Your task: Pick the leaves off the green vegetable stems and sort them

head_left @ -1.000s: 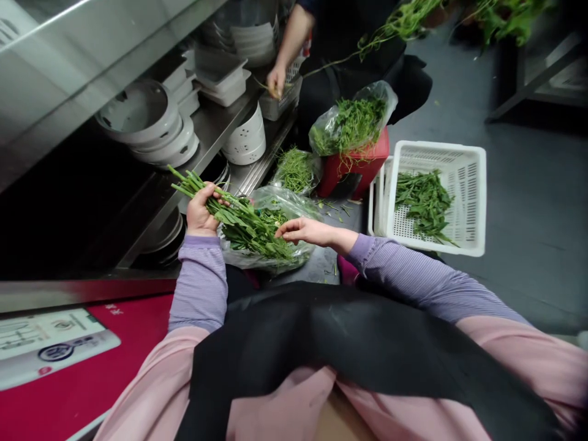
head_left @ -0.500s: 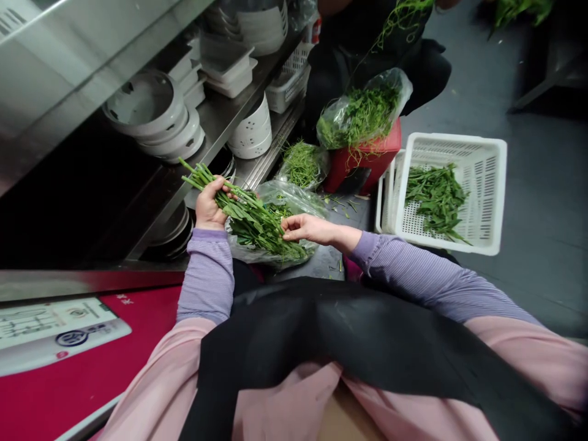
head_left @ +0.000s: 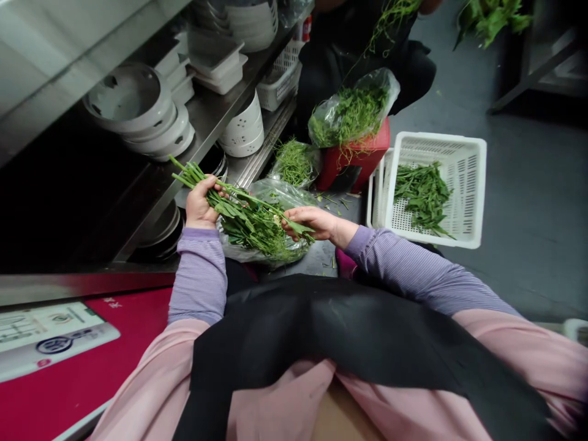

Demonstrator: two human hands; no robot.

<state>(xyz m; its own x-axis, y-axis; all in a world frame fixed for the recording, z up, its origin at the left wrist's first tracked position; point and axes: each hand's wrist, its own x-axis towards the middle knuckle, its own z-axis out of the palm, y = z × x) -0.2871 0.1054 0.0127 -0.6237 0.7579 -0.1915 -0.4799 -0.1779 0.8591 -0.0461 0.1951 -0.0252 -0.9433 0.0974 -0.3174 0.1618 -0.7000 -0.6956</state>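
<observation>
My left hand point(head_left: 203, 201) is closed around the stems of a bunch of leafy greens point(head_left: 250, 223), with the cut stem ends sticking out to the upper left. At the leafy end, my right hand point(head_left: 312, 222) is closed on a single leafy stem point(head_left: 264, 203) that lies along the top of the bunch. Its leaf tip pokes out below my fingers. Beneath both hands, a clear plastic bag point(head_left: 287, 193) with more greens rests on the floor, partly covered by the bunch.
A white plastic basket point(head_left: 478, 184) holding picked greens point(head_left: 422, 195) stands at right. Beside it, a red stool point(head_left: 367, 156) bears a bag of thin greens point(head_left: 353, 110). A crouching co-worker point(head_left: 340, 55) is behind. Metal shelves point(head_left: 204, 125) with white bowls point(head_left: 160, 131) stand at left.
The view has shifted slightly to the right. My right hand has drawn a little away from the bunch, and a leafy stem now shows apart in its fingers. My left hand keeps its hold.
</observation>
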